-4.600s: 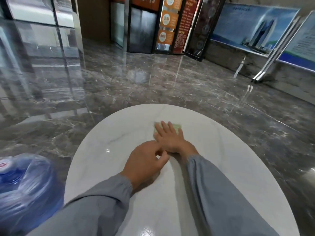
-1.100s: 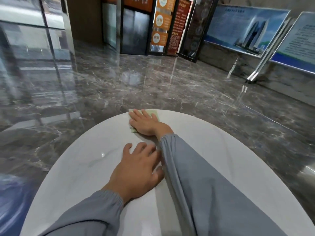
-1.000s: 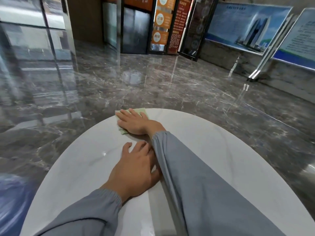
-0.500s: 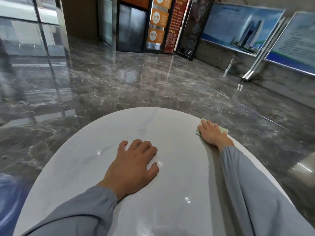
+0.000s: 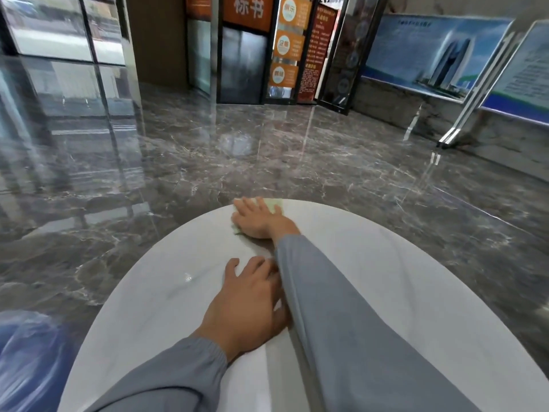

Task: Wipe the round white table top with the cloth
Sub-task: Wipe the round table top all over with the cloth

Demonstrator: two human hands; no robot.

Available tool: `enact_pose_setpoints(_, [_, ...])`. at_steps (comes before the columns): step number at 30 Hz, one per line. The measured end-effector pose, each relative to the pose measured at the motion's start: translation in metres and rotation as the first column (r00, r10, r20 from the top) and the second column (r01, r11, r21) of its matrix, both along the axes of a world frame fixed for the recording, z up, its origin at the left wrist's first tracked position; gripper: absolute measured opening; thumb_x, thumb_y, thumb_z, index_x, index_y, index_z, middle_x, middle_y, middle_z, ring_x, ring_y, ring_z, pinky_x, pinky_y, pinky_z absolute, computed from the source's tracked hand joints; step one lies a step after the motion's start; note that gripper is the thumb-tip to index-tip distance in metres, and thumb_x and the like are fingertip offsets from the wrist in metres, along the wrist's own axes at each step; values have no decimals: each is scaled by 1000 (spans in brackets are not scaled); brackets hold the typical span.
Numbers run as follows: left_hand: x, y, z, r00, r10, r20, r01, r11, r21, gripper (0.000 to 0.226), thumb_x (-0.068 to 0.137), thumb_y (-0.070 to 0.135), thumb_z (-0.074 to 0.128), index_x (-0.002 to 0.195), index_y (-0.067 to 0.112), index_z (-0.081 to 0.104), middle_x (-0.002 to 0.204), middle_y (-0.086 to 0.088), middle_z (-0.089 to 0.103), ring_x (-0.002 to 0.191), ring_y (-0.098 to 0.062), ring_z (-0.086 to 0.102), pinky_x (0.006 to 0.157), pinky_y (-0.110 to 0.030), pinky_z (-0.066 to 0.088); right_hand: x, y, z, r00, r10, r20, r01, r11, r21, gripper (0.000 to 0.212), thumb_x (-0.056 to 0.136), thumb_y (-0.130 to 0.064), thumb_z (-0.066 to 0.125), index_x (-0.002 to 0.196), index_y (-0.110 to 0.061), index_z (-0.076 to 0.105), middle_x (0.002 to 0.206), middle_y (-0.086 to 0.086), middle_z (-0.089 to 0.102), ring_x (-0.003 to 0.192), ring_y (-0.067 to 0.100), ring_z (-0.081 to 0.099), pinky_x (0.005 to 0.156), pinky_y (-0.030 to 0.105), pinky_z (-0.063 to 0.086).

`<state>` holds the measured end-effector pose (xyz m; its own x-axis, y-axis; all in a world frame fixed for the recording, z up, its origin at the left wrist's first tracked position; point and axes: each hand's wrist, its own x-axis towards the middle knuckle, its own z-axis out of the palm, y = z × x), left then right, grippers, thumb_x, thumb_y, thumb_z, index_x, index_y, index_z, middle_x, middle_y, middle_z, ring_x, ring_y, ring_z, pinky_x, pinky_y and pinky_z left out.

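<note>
One pale green cloth point(image 5: 274, 206), thin and folded flat, lies at the far edge of the round white table top point(image 5: 386, 263), almost wholly covered by the right hand point(image 5: 258, 220). That hand presses on it palm down with the fingers stretched out and slightly spread toward the rim, so it pins the cloth flat rather than pinching it; only a soft corner shows past the fingertips and a sliver under the heel of the palm. The right sleeve point(image 5: 341, 322), a smooth blue-grey fabric gathered at the wrist, runs from the lower right across the middle of the top. Just beside it, nearer the camera, the left hand point(image 5: 248, 307) rests flat on the stone, open and holding nothing, fingers loosely spread with their tips touching or tucked against the right forearm. Its own sleeve point(image 5: 166, 379) has the same grey cloth and an elastic cuff. The table surface is glossy and marble-like, white with faint grey veins, and carries small bright glints of reflected light. Around it spreads a polished dark grey marble floor point(image 5: 297, 162) with pale veining, mirroring the glass panels on the left. At the lower left stands a translucent blue water jug point(image 5: 26, 358), blurred. Farther back are orange signs point(image 5: 285, 46) on dark door frames and a large blue poster point(image 5: 430, 55) of tall buildings leaning on the right wall.
</note>
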<state>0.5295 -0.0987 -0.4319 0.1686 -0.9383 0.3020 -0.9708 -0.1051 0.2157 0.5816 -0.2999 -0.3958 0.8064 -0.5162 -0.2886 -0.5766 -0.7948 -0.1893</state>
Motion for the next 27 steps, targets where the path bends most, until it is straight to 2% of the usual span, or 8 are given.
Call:
enact_pose_setpoints(3, [2,0,-4,1000,-8,10,8,1000,-29,43,89,47,48,125,29,63,125,2,63,117,-25,54,100,-64,44,4,31,2,991,126,-41,-125,992,25,60,108,-56,16,164,-41,2,172,-16,-11,159,19,-14,122,61,-10])
enact_pose_setpoints(5, [0,3,-2,999,7,-38,-9,999,-42,38,95,52,43,122,33,61,125,8,61,120,-18,53,107,-58,40,-18,27,4,995,93,-45,-91,995,37,60,108,-57,16,164,-42,1,172,-17,-11,159,19,-13,123,60,-9])
enact_pose_setpoints(9, [-2,6,-1,999,29,-22,-30,999,-32,38,93,55,41,116,36,63,128,16,61,125,-13,53,110,-48,37,-111,-10,3,969,-243,47,241,969,53,60,107,-56,15,164,-42,3,172,-17,-10,159,21,-11,123,61,-7])
enact_pose_setpoints(16, [-1,4,0,999,39,-28,-39,999,-2,44,92,59,36,120,37,62,129,17,59,127,-15,52,112,-47,34,-343,-76,-3,763,-646,34,647,762,-44,59,108,-56,15,163,-41,6,172,-15,-3,159,22,-6,123,59,-1])
enact_pose_setpoints(19, [-1,2,1,998,38,-45,-37,999,18,42,92,59,36,121,38,60,129,19,56,128,-12,48,115,-47,30,-399,-88,-10,715,-699,19,699,713,-50,85,90,-83,1,164,-40,3,173,-13,-1,160,23,-1,125,59,0])
enact_pose_setpoints(20, [-2,1,1,998,35,-44,-34,999,22,41,93,59,37,121,38,59,130,19,55,128,-11,47,115,-47,29,-404,-90,-14,688,-725,29,725,686,-60,84,89,-83,3,163,-43,4,173,-13,-1,160,24,1,125,60,3])
enact_pose_setpoints(23, [-2,1,2,997,19,-75,-18,1000,16,41,94,56,37,121,36,60,129,17,56,127,-13,48,116,-49,29,-383,-79,-13,643,-765,18,763,639,-93,62,105,-58,14,164,-43,2,172,-14,-8,160,26,-7,123,61,1])
enact_pose_setpoints(27, [5,17,4,991,-34,-130,28,998,-48,32,95,43,43,108,30,68,117,13,64,109,-14,59,100,-42,46,-286,-49,-4,797,-604,14,604,795,-59,58,109,-51,14,164,-40,-1,172,-11,-14,159,27,-14,122,63,-5])
